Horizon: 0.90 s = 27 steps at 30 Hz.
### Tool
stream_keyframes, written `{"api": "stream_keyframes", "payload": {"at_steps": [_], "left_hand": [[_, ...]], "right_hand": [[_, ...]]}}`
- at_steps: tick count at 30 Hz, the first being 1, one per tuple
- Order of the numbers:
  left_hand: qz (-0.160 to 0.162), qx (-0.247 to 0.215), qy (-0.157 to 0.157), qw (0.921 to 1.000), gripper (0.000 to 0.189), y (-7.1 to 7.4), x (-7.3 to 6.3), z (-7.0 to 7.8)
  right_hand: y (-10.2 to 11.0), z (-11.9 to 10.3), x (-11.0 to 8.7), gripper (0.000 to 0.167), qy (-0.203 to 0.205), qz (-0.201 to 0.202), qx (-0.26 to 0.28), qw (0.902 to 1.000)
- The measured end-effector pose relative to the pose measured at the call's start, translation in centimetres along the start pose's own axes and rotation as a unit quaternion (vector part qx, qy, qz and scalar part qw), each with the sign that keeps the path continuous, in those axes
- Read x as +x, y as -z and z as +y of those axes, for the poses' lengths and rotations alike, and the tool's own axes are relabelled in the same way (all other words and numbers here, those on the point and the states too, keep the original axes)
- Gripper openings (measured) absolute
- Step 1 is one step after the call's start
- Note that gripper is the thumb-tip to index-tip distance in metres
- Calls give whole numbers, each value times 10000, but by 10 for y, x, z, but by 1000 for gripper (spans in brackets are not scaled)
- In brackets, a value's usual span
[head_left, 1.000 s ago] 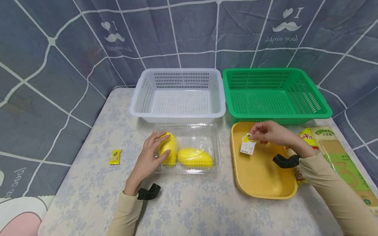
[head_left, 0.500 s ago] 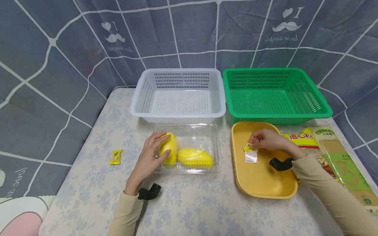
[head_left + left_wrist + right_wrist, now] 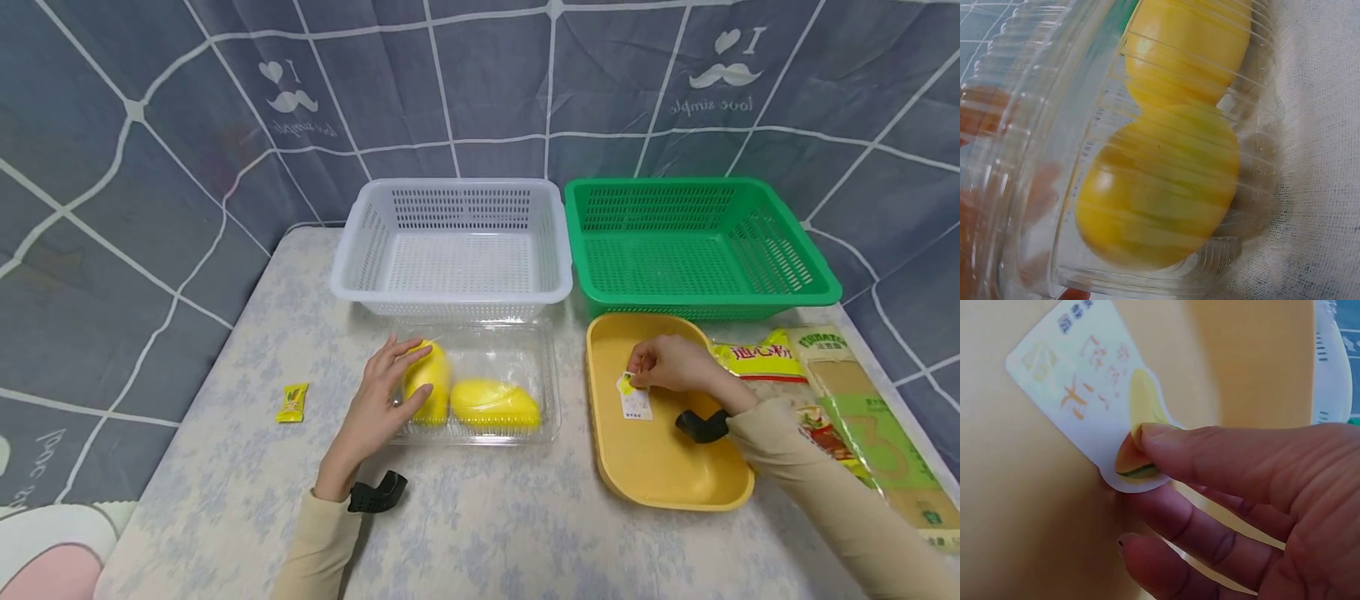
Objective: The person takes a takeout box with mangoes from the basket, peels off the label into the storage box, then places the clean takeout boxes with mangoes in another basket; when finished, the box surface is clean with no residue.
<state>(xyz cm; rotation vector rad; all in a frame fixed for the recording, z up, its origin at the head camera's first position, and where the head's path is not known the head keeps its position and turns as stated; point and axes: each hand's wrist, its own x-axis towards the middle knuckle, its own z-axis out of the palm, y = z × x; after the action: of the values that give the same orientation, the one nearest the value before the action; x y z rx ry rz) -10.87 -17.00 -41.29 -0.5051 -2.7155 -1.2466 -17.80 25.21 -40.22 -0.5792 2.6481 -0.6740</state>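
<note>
My right hand [image 3: 671, 364] pinches a small white card [image 3: 637, 404] with a fruit picture between thumb and fingers. Card and hand are over the yellow tub [image 3: 660, 492]; in the right wrist view the thumb covers part of the card's [image 3: 1072, 375] fruit print. My left hand [image 3: 378, 400] rests on the left side of a clear plastic clamshell box [image 3: 517, 350], fingers spread. Inside the box lie two yellow mangoes, one upright mango [image 3: 435, 387] partly behind the left fingers and one sideways mango [image 3: 495, 404]. Through the ribbed plastic, the left wrist view shows a mango [image 3: 1160, 187] up close.
Behind stand a white basket [image 3: 450, 297] and a green basket [image 3: 712, 300], side by side. A small yellow wrapped packet [image 3: 292, 402] lies at the left. Right of the tub are a yellow-topped food bag [image 3: 761, 358] and a green-and-brown pack [image 3: 885, 425].
My right hand has moved down and slightly left with the card, lower over the tub, uncovering more of the food bag. The left hand stays on the box.
</note>
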Motion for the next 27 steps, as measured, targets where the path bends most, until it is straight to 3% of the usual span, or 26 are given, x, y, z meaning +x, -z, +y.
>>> {"api": "stream_keyframes", "payload": {"at_steps": [7, 16, 22, 27], "left_hand": [[3, -11, -3, 10000, 48, 0, 0, -1], [-27, -46, 33, 10000, 49, -1, 0, 0], [-66, -71, 78, 9999, 49, -1, -1, 1], [-50, -66, 70, 9999, 49, -1, -2, 1]], "right_hand": [[-3, -8, -1, 18, -299, 302, -578, 9974], [-5, -14, -5, 22, -402, 499, -1176, 9910], [-6, -15, -8, 22, 10, 430, -1150, 9924], [4, -16, -16, 38, 543, -45, -934, 9941]]}}
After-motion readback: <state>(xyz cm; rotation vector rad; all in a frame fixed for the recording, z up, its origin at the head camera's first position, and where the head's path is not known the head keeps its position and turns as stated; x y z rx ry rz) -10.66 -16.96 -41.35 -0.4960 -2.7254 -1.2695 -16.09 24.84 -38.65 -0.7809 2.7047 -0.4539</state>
